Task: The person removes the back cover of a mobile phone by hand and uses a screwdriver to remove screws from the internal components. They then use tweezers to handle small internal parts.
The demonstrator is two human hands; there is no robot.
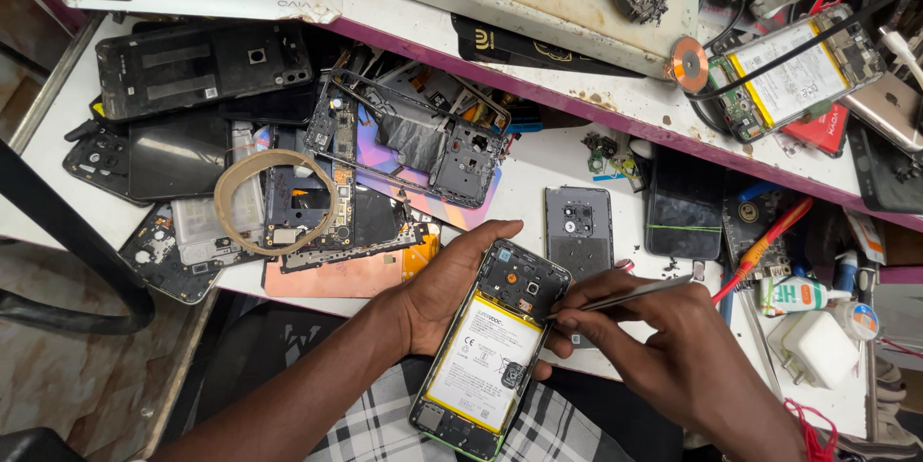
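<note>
My left hand (444,281) grips an opened smartphone (490,351) by its left edge, back cover off, with its white and yellow battery facing up. It is held over my lap at the front edge of the workbench. My right hand (663,347) pinches metal tweezers (625,296), their tip touching the phone's upper right edge just below the camera board. The thumb of my right hand rests against the phone's right side.
The white workbench (519,169) is strewn with dismantled phones and frames (413,135), a tape ring (274,202), a dark back cover (578,224) and a black phone (685,204). A white charger (819,347) and glue bottle (798,294) lie right. Another opened phone (793,73) sits on the upper shelf.
</note>
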